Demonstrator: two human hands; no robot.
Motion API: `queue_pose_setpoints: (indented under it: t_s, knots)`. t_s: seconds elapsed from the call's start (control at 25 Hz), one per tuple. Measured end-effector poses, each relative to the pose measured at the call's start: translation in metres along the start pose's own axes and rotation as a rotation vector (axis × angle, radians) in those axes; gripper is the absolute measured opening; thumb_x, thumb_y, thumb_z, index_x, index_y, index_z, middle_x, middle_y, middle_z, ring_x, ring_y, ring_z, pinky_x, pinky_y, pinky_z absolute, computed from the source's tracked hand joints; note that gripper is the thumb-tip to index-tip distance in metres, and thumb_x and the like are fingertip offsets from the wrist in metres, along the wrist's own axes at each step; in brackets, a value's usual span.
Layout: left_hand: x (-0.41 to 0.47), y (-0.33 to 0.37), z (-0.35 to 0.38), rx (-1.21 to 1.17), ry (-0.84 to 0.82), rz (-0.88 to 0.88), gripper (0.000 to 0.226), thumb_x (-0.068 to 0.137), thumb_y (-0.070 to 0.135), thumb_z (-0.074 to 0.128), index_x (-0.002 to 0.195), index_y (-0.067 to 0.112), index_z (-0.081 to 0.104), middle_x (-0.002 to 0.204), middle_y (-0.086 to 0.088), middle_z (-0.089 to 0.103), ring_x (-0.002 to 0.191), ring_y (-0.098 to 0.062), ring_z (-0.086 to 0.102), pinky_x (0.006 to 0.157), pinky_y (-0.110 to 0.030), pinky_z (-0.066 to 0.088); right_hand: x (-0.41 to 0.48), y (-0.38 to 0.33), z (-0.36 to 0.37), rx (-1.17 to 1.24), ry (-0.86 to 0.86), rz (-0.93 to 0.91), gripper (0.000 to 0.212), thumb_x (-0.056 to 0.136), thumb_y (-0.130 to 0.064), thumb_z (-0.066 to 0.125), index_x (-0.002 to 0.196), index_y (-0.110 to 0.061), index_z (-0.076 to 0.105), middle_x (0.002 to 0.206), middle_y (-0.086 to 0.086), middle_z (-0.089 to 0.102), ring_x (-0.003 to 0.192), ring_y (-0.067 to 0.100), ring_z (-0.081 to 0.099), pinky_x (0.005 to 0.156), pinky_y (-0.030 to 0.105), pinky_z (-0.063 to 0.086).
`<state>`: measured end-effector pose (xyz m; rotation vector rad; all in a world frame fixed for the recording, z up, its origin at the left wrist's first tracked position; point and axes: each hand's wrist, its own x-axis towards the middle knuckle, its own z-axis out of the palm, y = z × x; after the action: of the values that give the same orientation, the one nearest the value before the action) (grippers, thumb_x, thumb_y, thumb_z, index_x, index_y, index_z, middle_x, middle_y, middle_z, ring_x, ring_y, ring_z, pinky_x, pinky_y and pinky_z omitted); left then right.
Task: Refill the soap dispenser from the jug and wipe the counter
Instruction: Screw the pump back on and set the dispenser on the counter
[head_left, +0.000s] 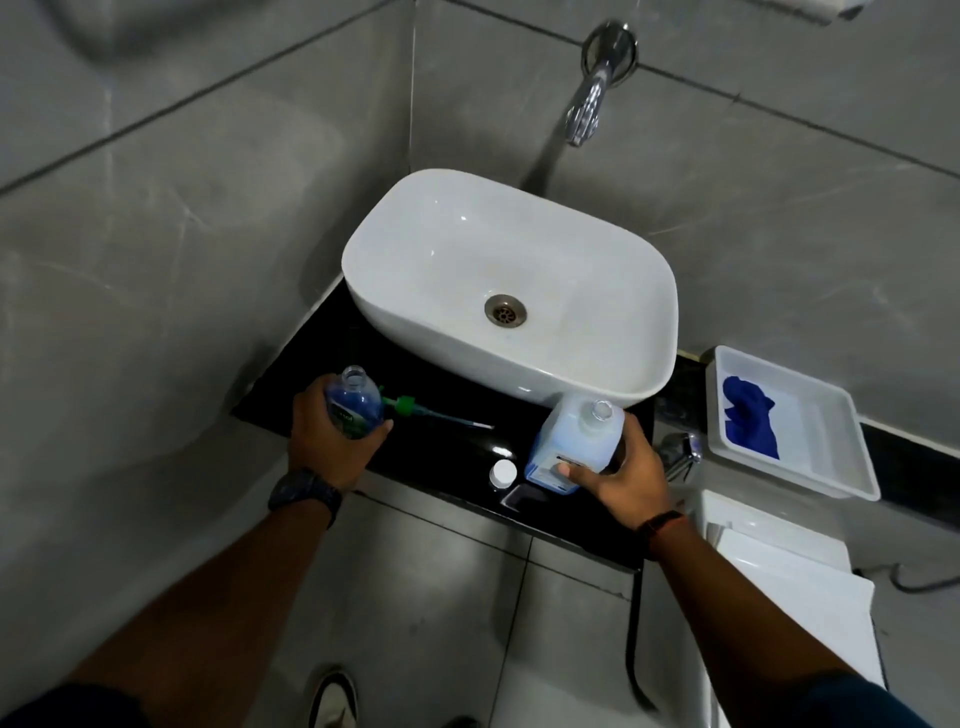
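Observation:
My left hand (330, 441) grips the clear soap dispenser bottle (354, 402), which has blue liquid inside and an open neck, standing at the left of the black counter (447, 457). Its green pump (415, 408) lies flat on the counter just right of the bottle. My right hand (626, 473) holds the pale blue-white jug (574, 436), uncapped and upright at the counter's right, in front of the basin. The jug's white cap (503, 473) rests on the counter to the left of the jug. A blue cloth (750, 423) lies in a white tray (841, 457) at the right.
A white basin (597, 249) fills the back of the counter under a chrome wall spout (589, 111). A chrome fitting (683, 452) sticks out right of the jug. A white toilet cistern (789, 577) stands below the tray. Grey tiled walls close the left and back.

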<state>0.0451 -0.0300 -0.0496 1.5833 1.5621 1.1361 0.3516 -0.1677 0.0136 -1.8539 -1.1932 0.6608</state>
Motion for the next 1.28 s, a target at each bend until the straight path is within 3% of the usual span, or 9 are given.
queue_pose_setpoints:
  t_s: [0.2, 0.28, 0.4, 0.52, 0.6, 0.72, 0.88, 1.08, 1.28]
  knots:
    - [-0.003, -0.006, 0.005, -0.017, 0.048, 0.024, 0.082, 0.053, 0.025, 0.090, 0.122, 0.016, 0.046, 0.122, -0.012, 0.051, 0.110, -0.018, 0.049, 0.091, -0.026, 0.040, -0.009, 0.000, 0.003, -0.040, 0.069, -0.051, 0.087, 0.057, -0.035, 0.090, 0.128, -0.029, 0.041, 0.129, -0.004, 0.053, 0.119, 0.010, 0.051, 0.100, 0.031, 0.042]
    - [-0.004, -0.004, 0.004, -0.025, 0.042, 0.025, 0.082, 0.053, 0.025, 0.091, 0.121, 0.017, 0.047, 0.121, -0.011, 0.051, 0.110, -0.020, 0.050, 0.090, -0.027, 0.041, -0.017, -0.011, 0.007, -0.251, 0.315, -0.163, 0.088, 0.061, -0.049, 0.081, 0.130, -0.012, 0.040, 0.133, 0.010, 0.046, 0.127, 0.024, 0.042, 0.107, 0.034, 0.033]
    - [-0.003, -0.002, 0.002, -0.032, 0.027, 0.016, 0.081, 0.052, 0.025, 0.091, 0.120, 0.018, 0.047, 0.121, -0.011, 0.051, 0.108, -0.018, 0.050, 0.089, -0.026, 0.042, -0.030, -0.038, 0.027, -0.479, 0.588, -0.433, 0.071, 0.067, -0.056, 0.065, 0.117, -0.009, 0.046, 0.120, 0.013, 0.042, 0.115, 0.031, 0.043, 0.098, 0.037, 0.030]
    - [-0.004, 0.001, 0.002, -0.025, 0.022, -0.001, 0.082, 0.051, 0.026, 0.091, 0.120, 0.021, 0.046, 0.122, -0.009, 0.050, 0.105, -0.009, 0.047, 0.088, -0.024, 0.041, -0.027, -0.063, 0.067, -0.420, 0.480, -0.653, 0.053, 0.072, -0.045, 0.067, 0.109, -0.010, 0.050, 0.110, 0.011, 0.047, 0.104, 0.028, 0.048, 0.091, 0.033, 0.033]
    - [-0.002, 0.003, 0.002, -0.026, 0.015, -0.008, 0.082, 0.051, 0.026, 0.091, 0.119, 0.023, 0.046, 0.122, -0.006, 0.049, 0.103, -0.006, 0.045, 0.087, -0.023, 0.041, -0.013, -0.078, 0.096, -0.377, 0.262, -0.678, 0.041, 0.077, -0.032, 0.068, 0.107, -0.010, 0.052, 0.104, 0.013, 0.055, 0.095, 0.030, 0.053, 0.084, 0.036, 0.042]
    - [0.001, 0.004, 0.003, -0.018, 0.015, -0.026, 0.081, 0.052, 0.026, 0.090, 0.120, 0.022, 0.046, 0.119, -0.002, 0.048, 0.100, -0.002, 0.045, 0.080, -0.020, 0.043, 0.016, -0.089, 0.134, -0.444, -0.133, -0.526, 0.034, 0.083, -0.017, 0.063, 0.114, -0.008, 0.056, 0.105, 0.015, 0.060, 0.093, 0.034, 0.056, 0.077, 0.045, 0.049]
    - [0.000, 0.002, 0.002, -0.035, 0.022, -0.043, 0.079, 0.051, 0.027, 0.088, 0.117, 0.031, 0.047, 0.110, 0.011, 0.044, 0.093, 0.007, 0.043, 0.069, -0.004, 0.034, 0.049, -0.079, 0.175, -0.659, -0.380, -0.343, 0.047, 0.085, -0.015, 0.057, 0.131, -0.011, 0.048, 0.122, 0.015, 0.055, 0.109, 0.036, 0.050, 0.089, 0.043, 0.046]
    - [0.002, 0.002, 0.001, -0.022, 0.026, -0.040, 0.078, 0.050, 0.025, 0.089, 0.117, 0.025, 0.049, 0.112, 0.004, 0.049, 0.095, -0.003, 0.048, 0.073, -0.009, 0.038, 0.066, -0.075, 0.201, -0.750, -0.330, -0.308, 0.036, 0.086, -0.015, 0.057, 0.122, -0.013, 0.057, 0.114, 0.016, 0.057, 0.104, 0.038, 0.054, 0.085, 0.040, 0.047]
    - [0.002, 0.009, -0.006, 0.020, 0.012, -0.062, 0.075, 0.051, 0.024, 0.088, 0.117, 0.015, 0.052, 0.115, -0.009, 0.053, 0.100, -0.020, 0.055, 0.077, -0.029, 0.047, 0.062, -0.128, 0.185, -0.202, -0.075, -0.293, 0.033, 0.080, -0.012, 0.070, 0.112, -0.008, 0.064, 0.107, 0.016, 0.067, 0.099, 0.033, 0.062, 0.086, 0.035, 0.048]
